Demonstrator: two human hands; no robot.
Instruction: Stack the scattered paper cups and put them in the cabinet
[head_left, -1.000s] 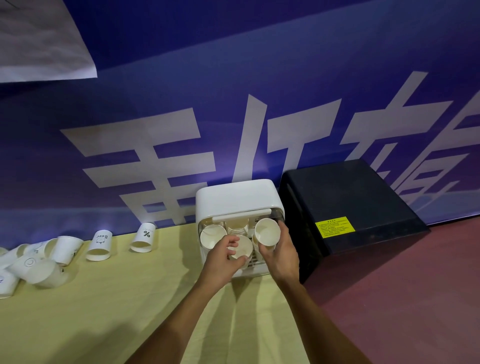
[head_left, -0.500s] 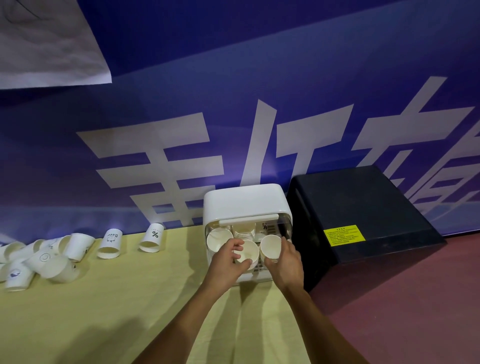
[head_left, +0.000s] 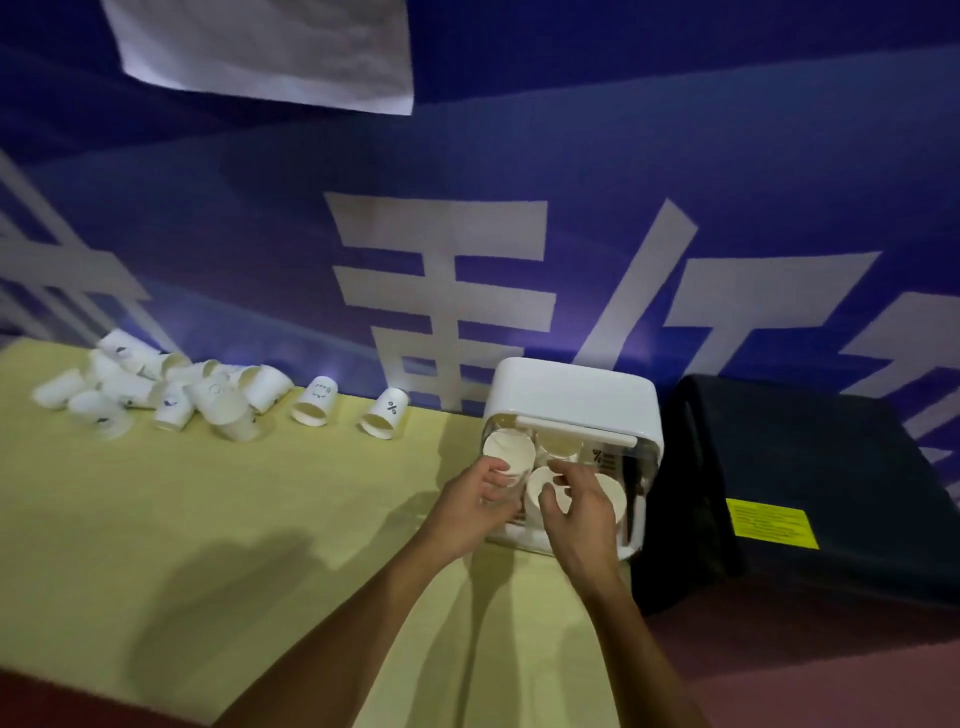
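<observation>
Cabinet (head_left: 571, 397): small, white, on the yellow cloth (head_left: 260, 519), back against the blue banner (head_left: 260, 234). Front is open, with the handle bar (head_left: 576, 432) across the top of the opening.

Cups inside lie on their sides, mouths toward the camera:
- left cup (head_left: 511, 447) is upper left
- back cup (head_left: 558, 444) is just beside it, under the bar
- mid cup (head_left: 537, 480) is lower centre
- right cup (head_left: 610, 493) is lower right, partly behind the right hand

Single cups or stacks: cannot tell.

Left hand (head_left: 475, 512): at the opening's left edge. Thumb is above and fingers are curled below, gripping left cup's body just under the rim. Narrow span.

Right hand (head_left: 579, 512): in front of the opening's lower half. Index and thumb are curled on mid cup's rim, pinching it. The other fingers are bent and cover part of right cup.

Both forearms come in from the bottom edge, over the cloth.

Loose cups: pile (head_left: 171, 389) sits far left at the cloth's back edge, mostly on their sides and overlapping. Two more lie between pile and cabinet, on their sides, mouths toward the camera: print cup (head_left: 314, 402), then % cup (head_left: 385, 414) nearer the cabinet. All are apart from the cabinet.

Black box (head_left: 810, 467) is just right of the cabinet, with a yellow label (head_left: 771, 522) on it. White sheet (head_left: 270, 47) hangs on the banner at the top of view. Reddish surface (head_left: 831, 665) lies right of the cloth.
</observation>
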